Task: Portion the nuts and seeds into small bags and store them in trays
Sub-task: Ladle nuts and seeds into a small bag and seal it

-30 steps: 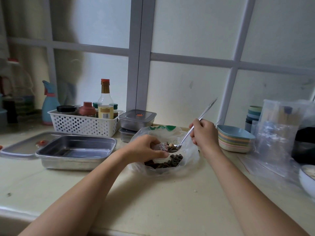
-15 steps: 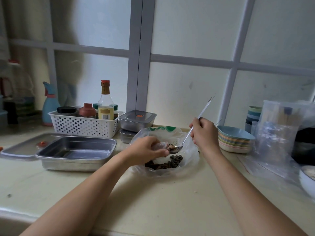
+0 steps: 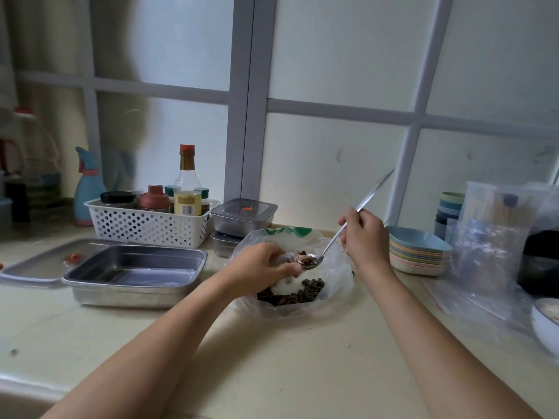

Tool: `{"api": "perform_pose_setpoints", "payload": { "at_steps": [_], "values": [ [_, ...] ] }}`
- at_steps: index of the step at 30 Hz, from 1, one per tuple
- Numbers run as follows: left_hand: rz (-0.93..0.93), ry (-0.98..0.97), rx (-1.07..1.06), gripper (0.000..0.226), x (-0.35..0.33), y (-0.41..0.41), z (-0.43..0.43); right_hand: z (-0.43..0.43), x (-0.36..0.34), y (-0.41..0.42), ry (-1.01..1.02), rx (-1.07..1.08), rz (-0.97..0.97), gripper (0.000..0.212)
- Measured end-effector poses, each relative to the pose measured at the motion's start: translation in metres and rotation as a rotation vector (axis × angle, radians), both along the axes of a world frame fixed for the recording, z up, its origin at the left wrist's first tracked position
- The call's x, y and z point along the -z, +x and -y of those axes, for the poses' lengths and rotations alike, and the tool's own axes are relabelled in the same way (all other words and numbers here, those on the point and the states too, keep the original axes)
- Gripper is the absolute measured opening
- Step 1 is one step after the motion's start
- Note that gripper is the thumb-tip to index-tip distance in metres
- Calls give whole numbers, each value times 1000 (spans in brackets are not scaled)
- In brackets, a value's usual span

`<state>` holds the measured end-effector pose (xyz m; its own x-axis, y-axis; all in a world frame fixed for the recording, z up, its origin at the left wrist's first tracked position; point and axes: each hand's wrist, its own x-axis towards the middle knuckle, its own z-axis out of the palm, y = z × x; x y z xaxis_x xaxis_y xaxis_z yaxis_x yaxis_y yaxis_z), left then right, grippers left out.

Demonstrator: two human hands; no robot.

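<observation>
Left hand (image 3: 262,269) pinches small bag (image 3: 286,257) at mouth, fingers curled. Right hand (image 3: 363,237) grips spoon (image 3: 332,241) by handle; loaded bowl at bag mouth. Seeds (image 3: 305,290) heaped in big bag (image 3: 335,276) directly beneath.

Risk: limp mouth folds or spoon tips early, so seeds miss; most would likely drop into big bag, some onto tabletop (image 3: 272,358).

Bowl stack (image 3: 417,255) just beside right wrist: knock hazard. Open tray (image 3: 127,294) near left forearm. Bare tabletop toward near edge.

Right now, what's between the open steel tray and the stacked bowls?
Head view: the large clear bag of seeds lies between open steel tray and stacked bowls; above it, left hand grips a small bag, right hand holds a spoon.
</observation>
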<state>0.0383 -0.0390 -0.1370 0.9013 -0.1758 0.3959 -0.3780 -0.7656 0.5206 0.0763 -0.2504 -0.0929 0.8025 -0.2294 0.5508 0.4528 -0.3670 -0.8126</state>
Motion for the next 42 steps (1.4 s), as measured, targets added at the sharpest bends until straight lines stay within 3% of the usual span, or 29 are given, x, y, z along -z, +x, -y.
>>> {"api": "perform_pose_setpoints", "payload": {
  "at_steps": [6,16,26,31,36,42],
  "values": [
    [-9,20,21,63,0,-1,0,-2,1,0,-15,-29,-9,33],
    [-57,-81,44,53,-6,2,0,-10,-11,-9,-267,-11,230,39],
    [31,50,0,60,-3,3,7,-23,-28,1,-463,-92,359,40],
    [1,-101,-4,59,-2,5,8,-33,-43,2,-576,-109,383,38],
    [-59,-211,-58,54,0,7,9,-45,-59,2,-729,-209,280,36],
    [-93,-403,-77,57,-4,4,12,-54,-80,-1,-828,-153,329,30]
  ]
}}
